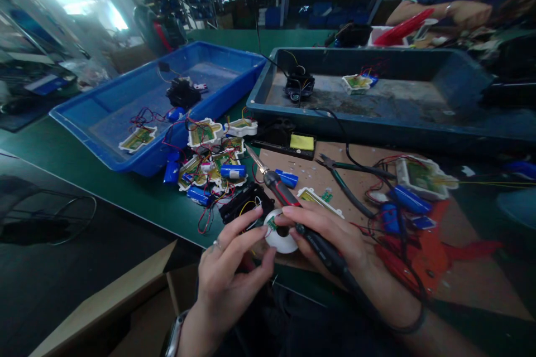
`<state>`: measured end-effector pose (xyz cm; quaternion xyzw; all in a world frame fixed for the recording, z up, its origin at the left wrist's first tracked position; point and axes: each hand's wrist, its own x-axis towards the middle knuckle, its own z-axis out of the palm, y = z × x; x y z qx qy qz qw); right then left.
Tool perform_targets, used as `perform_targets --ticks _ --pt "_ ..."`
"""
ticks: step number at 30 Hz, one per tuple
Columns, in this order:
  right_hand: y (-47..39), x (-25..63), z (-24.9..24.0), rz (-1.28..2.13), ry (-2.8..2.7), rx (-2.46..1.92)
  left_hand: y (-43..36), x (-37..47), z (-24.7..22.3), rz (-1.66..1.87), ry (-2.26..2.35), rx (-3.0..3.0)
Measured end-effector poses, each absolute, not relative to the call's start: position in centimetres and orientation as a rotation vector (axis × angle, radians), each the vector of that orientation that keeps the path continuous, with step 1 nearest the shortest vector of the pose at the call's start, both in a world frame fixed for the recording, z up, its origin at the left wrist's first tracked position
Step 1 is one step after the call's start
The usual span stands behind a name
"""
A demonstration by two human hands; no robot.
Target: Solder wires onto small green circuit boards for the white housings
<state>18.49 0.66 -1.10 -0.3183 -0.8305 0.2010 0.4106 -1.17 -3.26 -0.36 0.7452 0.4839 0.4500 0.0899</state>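
Observation:
A soldering iron [288,195] with a dark grip and a red stripe lies in my right hand [339,234], its metal tip aimed up and left. My left hand [234,262] curls at the left side of a white ring-shaped part [287,245] with a dark hole in its middle. A small green circuit board [272,223] shows on that ring, near my left fingertips. Fingers of my right hand also reach the ring's right edge. Just beyond, a black plastic housing [240,206] with yellow and white wires rests on the table.
White-cased circuit boards [205,133] and blue battery cells [233,171] are heaped left. A blue tray [125,92] and a grey-blue tray [377,114] stand behind. Cutters [343,184], a yellow sponge [302,143] and orange-red pliers [431,256] lie around. Across the table is another person's arm [439,11].

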Motion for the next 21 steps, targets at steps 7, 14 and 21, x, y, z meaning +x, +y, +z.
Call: perform_targets --ticks 7,14,21 --pt "1.0 17.6 -1.3 0.445 -1.993 -0.755 -2.6 -2.9 -0.4 1.454 1.393 2.198" --pt "0.9 18.0 -1.4 0.453 -2.005 -0.749 -2.1 -3.5 0.2 1.411 1.353 2.370" --pt "1.0 17.7 -1.6 0.399 -1.979 -0.717 -2.2 -2.3 0.1 1.340 1.293 2.198"
